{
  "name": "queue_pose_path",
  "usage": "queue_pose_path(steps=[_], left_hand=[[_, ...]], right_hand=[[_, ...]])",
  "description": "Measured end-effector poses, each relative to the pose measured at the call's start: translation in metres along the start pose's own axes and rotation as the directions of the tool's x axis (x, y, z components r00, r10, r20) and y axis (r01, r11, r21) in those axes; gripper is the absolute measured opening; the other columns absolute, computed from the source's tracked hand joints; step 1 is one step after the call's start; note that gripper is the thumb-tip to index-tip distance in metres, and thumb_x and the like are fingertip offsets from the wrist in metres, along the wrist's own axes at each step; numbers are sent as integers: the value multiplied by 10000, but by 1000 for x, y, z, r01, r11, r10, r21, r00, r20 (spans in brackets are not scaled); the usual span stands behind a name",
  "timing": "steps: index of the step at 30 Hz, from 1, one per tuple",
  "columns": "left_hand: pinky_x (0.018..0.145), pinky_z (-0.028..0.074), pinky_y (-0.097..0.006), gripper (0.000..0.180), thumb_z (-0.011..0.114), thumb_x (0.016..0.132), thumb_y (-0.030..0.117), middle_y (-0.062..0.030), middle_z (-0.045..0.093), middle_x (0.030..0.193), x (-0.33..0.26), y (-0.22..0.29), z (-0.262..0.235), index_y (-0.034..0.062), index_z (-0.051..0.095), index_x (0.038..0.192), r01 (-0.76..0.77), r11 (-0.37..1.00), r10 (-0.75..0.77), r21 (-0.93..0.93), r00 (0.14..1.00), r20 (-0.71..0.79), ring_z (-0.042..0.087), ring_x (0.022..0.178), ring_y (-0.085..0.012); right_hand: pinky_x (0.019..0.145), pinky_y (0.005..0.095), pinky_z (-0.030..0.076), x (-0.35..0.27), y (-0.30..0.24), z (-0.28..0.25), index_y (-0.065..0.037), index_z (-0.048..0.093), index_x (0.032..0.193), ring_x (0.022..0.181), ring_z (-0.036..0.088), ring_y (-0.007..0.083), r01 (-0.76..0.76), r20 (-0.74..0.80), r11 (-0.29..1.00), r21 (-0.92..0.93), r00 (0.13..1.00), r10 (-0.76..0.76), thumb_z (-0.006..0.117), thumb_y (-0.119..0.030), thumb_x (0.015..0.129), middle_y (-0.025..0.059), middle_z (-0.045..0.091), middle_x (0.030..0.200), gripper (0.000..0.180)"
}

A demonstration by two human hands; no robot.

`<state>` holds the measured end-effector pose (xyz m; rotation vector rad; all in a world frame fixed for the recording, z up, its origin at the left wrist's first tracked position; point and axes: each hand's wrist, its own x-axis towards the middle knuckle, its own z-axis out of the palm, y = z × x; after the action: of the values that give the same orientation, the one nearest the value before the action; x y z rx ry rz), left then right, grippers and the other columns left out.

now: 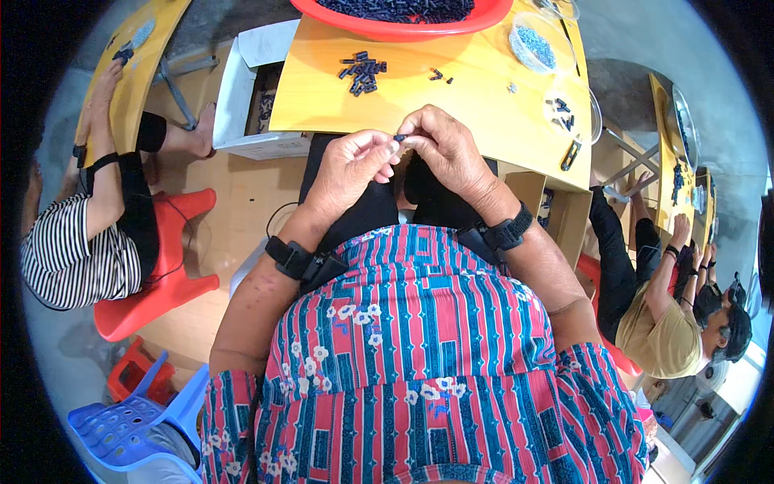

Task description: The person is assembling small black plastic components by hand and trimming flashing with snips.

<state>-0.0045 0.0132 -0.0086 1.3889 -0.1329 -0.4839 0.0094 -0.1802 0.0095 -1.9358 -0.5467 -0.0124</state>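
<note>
Over my lap, just off the table's near edge, my two hands meet at the fingertips. A small dark cylindrical piece is pinched between them. Thumb and finger of my left hand grip one end, and my right hand closes on the other from above. Most of the piece is hidden by the fingers. On the yellow table beyond lies a pile of dark short pieces. To its right are a few loose dark pieces.
A red basin full of dark pieces stands at the far edge. At right are a clear tub of blue bits, more dark pieces and a black tool. An open white box stands left. Co-workers sit on both sides.
</note>
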Motion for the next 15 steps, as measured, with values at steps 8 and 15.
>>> queue_pose_path(steps=[8,15], left_hand=[[616,489,-195,214,571,948,208,-22,627,815,-2,-4,-2,11,638,999,22,996,-24,90,999,28,564,684,-57],[629,489,-193,194,575,947,179,-25,633,845,-2,-9,-1,14,626,1035,68,987,-69,-144,998,-4,563,701,-56]], right_hand=[[682,381,515,-5,-13,1,-58,572,942,775,623,302,166,142,903,-396,983,-118,624,-77,797,121,593,838,155],[703,278,492,-11,-17,3,-53,685,952,741,604,178,-211,-2,967,142,977,214,669,6,793,74,620,808,171]])
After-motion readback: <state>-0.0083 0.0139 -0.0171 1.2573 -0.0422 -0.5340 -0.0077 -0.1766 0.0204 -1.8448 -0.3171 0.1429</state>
